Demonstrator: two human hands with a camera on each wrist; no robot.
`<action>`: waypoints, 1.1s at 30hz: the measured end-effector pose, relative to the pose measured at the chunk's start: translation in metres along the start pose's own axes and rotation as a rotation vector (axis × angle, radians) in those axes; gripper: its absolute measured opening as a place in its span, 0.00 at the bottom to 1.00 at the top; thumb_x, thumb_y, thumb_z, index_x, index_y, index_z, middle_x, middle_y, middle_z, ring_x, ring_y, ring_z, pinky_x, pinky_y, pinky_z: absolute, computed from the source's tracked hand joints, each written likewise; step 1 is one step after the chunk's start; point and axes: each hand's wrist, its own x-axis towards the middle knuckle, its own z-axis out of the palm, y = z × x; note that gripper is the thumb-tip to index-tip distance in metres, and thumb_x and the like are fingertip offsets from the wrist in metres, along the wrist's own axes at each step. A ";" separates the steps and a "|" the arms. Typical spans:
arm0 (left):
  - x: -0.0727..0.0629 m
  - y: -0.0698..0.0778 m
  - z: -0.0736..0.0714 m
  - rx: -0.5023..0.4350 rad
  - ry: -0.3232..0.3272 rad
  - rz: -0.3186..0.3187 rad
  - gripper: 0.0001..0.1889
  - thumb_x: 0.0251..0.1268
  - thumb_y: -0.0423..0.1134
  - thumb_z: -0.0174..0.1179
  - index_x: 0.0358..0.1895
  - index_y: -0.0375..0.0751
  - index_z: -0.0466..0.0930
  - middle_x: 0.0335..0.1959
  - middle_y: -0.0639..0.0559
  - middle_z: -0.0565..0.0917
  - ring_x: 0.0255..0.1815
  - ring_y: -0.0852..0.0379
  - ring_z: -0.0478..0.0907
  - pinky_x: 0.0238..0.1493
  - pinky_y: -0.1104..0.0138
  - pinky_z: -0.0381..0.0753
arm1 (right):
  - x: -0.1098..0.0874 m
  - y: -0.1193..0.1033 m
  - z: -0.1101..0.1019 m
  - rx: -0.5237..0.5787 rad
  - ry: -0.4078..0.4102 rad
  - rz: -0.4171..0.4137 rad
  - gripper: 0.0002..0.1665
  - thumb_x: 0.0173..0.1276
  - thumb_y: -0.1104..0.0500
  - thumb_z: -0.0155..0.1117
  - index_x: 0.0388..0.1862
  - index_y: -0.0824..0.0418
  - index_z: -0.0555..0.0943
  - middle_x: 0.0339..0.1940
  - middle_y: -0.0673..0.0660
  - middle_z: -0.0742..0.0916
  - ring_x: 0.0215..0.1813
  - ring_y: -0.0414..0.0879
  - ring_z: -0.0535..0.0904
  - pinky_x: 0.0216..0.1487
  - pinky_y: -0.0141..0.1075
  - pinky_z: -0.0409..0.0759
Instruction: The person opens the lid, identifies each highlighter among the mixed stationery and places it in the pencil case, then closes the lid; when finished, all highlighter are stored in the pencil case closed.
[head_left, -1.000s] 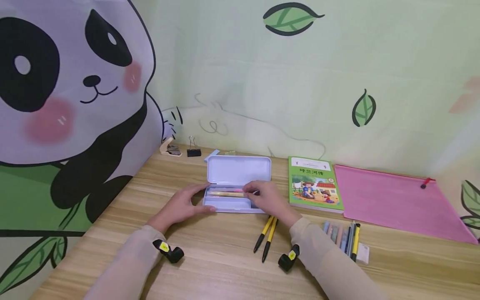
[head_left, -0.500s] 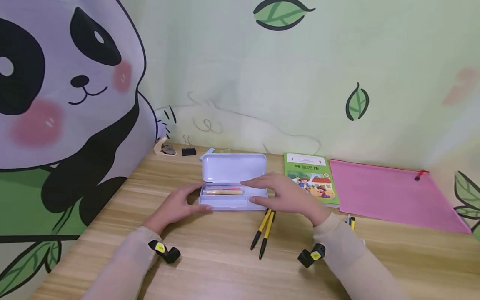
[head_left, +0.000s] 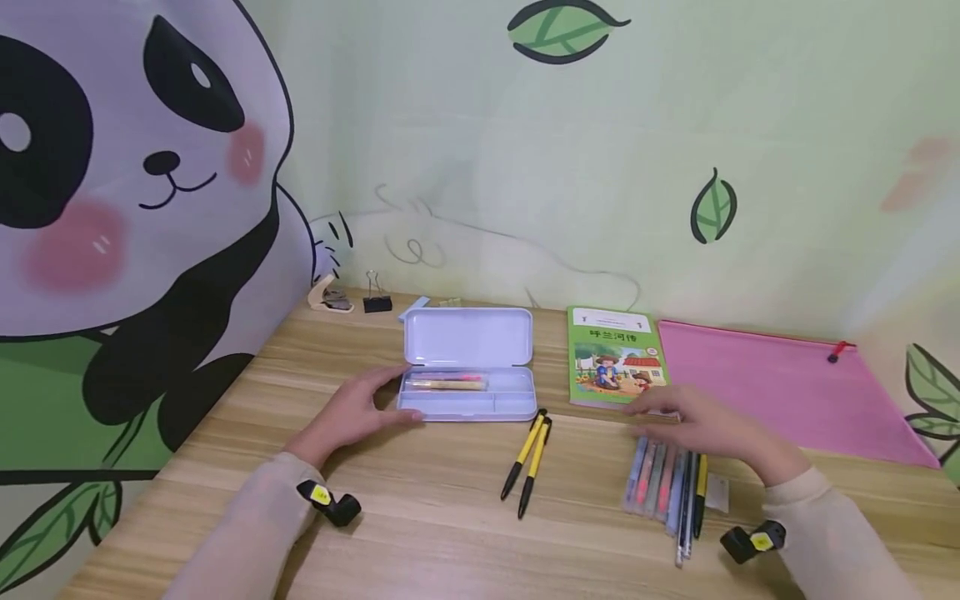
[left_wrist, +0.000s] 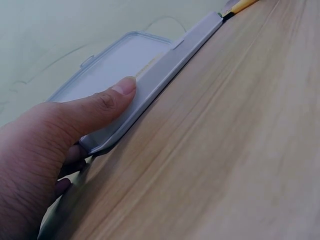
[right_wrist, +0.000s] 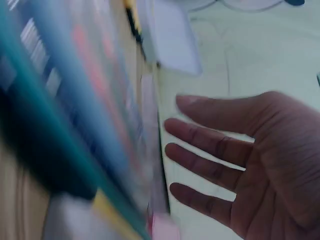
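Note:
A pale lilac pencil case (head_left: pixel 515 405) stands with its lid up in the middle of the table. Pens (head_left: pixel 450 383) lie in its rear compartment, on the left. My left hand (head_left: pixel 352 417) holds the case's left end; in the left wrist view the thumb (left_wrist: pixel 112 100) lies along the front wall and the other fingers are partly hidden behind the end. My right hand (head_left: pixel 708 425), fingers apart and holding nothing, hovers over the far end of a row of pens and pencils (head_left: pixel 663 483). Two yellow-and-black pens (head_left: pixel 530 467) lie in front of the case.
A green book (head_left: pixel 615 358) and a pink zip pouch (head_left: pixel 795 392) lie at the back right. A white eraser (head_left: pixel 717 493) sits beside the pen row. Behind the case on the left are a black binder clip (head_left: pixel 377 302) and a beige stapler-like thing (head_left: pixel 330 296).
My right hand has left the pencil case and moved right, over the row of pens; it pinched a pen inside the case earlier. The left hand has stayed on the case.

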 end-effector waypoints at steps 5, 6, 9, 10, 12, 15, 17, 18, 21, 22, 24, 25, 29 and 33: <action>-0.001 0.000 0.000 -0.002 0.002 0.001 0.53 0.45 0.77 0.67 0.75 0.53 0.68 0.74 0.47 0.70 0.75 0.42 0.63 0.74 0.43 0.61 | -0.010 0.014 -0.004 -0.074 -0.033 0.076 0.13 0.70 0.66 0.65 0.51 0.60 0.87 0.47 0.53 0.89 0.49 0.50 0.84 0.50 0.48 0.85; -0.001 0.000 0.000 -0.002 0.003 0.002 0.53 0.45 0.77 0.67 0.75 0.53 0.68 0.74 0.47 0.70 0.75 0.42 0.63 0.74 0.43 0.61 | -0.009 0.015 -0.003 -0.089 -0.039 0.076 0.13 0.70 0.66 0.65 0.51 0.59 0.87 0.47 0.52 0.89 0.49 0.49 0.84 0.50 0.47 0.85; 0.000 -0.001 0.000 -0.004 0.003 0.000 0.53 0.45 0.77 0.67 0.75 0.53 0.68 0.73 0.47 0.70 0.75 0.42 0.63 0.74 0.44 0.61 | -0.008 0.016 -0.001 -0.119 -0.055 0.082 0.13 0.69 0.66 0.66 0.50 0.55 0.88 0.48 0.50 0.89 0.49 0.47 0.84 0.51 0.44 0.85; 0.000 -0.001 0.000 -0.005 0.001 0.000 0.53 0.45 0.77 0.67 0.75 0.53 0.68 0.73 0.47 0.70 0.75 0.42 0.63 0.74 0.44 0.61 | -0.007 0.015 0.000 -0.127 -0.064 0.073 0.13 0.69 0.65 0.66 0.50 0.55 0.88 0.48 0.50 0.89 0.49 0.46 0.84 0.51 0.44 0.85; -0.001 -0.001 0.000 -0.008 -0.001 0.000 0.53 0.45 0.77 0.67 0.75 0.53 0.67 0.74 0.47 0.70 0.75 0.42 0.63 0.74 0.44 0.61 | -0.007 0.014 0.002 -0.120 -0.078 0.060 0.13 0.68 0.64 0.67 0.50 0.54 0.88 0.48 0.50 0.89 0.49 0.44 0.84 0.50 0.42 0.85; -0.001 0.000 0.000 -0.005 0.000 -0.004 0.53 0.45 0.76 0.67 0.75 0.52 0.67 0.74 0.47 0.70 0.75 0.42 0.63 0.74 0.44 0.61 | -0.006 0.012 0.005 -0.088 -0.087 0.038 0.12 0.68 0.64 0.68 0.49 0.53 0.88 0.47 0.48 0.88 0.48 0.42 0.84 0.49 0.40 0.85; -0.001 -0.001 0.000 0.001 0.000 -0.005 0.53 0.45 0.77 0.67 0.75 0.52 0.67 0.73 0.47 0.70 0.75 0.42 0.63 0.74 0.44 0.61 | -0.006 0.011 0.007 -0.084 -0.089 0.029 0.12 0.68 0.63 0.68 0.48 0.52 0.87 0.47 0.47 0.88 0.47 0.41 0.83 0.49 0.39 0.85; -0.001 -0.001 0.000 0.005 -0.001 -0.002 0.53 0.45 0.77 0.66 0.75 0.52 0.67 0.73 0.47 0.70 0.75 0.42 0.63 0.74 0.44 0.61 | -0.006 0.010 0.009 -0.086 -0.090 0.021 0.12 0.68 0.63 0.68 0.48 0.52 0.87 0.46 0.47 0.88 0.47 0.41 0.83 0.48 0.40 0.85; -0.001 0.000 0.000 0.009 0.000 0.001 0.54 0.45 0.77 0.67 0.75 0.51 0.68 0.73 0.46 0.71 0.74 0.42 0.64 0.73 0.44 0.62 | -0.004 0.008 0.012 -0.119 -0.093 0.008 0.12 0.68 0.61 0.69 0.49 0.51 0.87 0.47 0.46 0.88 0.47 0.40 0.83 0.48 0.39 0.85; -0.001 0.000 -0.001 0.011 0.000 0.003 0.54 0.45 0.76 0.67 0.75 0.51 0.68 0.73 0.46 0.71 0.74 0.42 0.64 0.74 0.44 0.62 | -0.003 0.007 0.014 -0.132 -0.095 0.001 0.12 0.67 0.60 0.70 0.49 0.51 0.87 0.47 0.46 0.87 0.47 0.40 0.83 0.48 0.39 0.85; -0.001 0.000 -0.001 0.014 -0.001 0.010 0.53 0.46 0.76 0.67 0.75 0.50 0.68 0.73 0.46 0.70 0.75 0.41 0.64 0.73 0.43 0.61 | -0.001 0.005 0.016 -0.147 -0.096 -0.006 0.13 0.67 0.60 0.70 0.50 0.52 0.87 0.48 0.46 0.87 0.47 0.40 0.82 0.48 0.39 0.85; -0.001 0.000 -0.001 0.015 -0.001 0.010 0.53 0.46 0.76 0.67 0.75 0.51 0.68 0.73 0.46 0.70 0.75 0.42 0.64 0.74 0.44 0.61 | 0.000 0.005 0.017 -0.154 -0.096 -0.002 0.13 0.67 0.59 0.70 0.50 0.52 0.87 0.48 0.46 0.87 0.47 0.40 0.82 0.48 0.39 0.85; -0.001 0.000 -0.001 0.016 -0.002 0.018 0.53 0.46 0.76 0.67 0.75 0.51 0.68 0.73 0.46 0.70 0.75 0.42 0.64 0.74 0.44 0.61 | 0.003 0.004 0.021 -0.188 -0.075 -0.015 0.14 0.66 0.61 0.71 0.50 0.53 0.87 0.47 0.46 0.86 0.46 0.41 0.82 0.48 0.40 0.85; -0.001 0.001 -0.001 0.009 -0.004 0.020 0.53 0.46 0.76 0.67 0.75 0.50 0.68 0.73 0.46 0.71 0.74 0.42 0.64 0.74 0.44 0.61 | 0.004 0.005 0.024 -0.211 -0.045 -0.033 0.13 0.64 0.62 0.72 0.48 0.54 0.87 0.45 0.46 0.86 0.44 0.41 0.81 0.46 0.40 0.85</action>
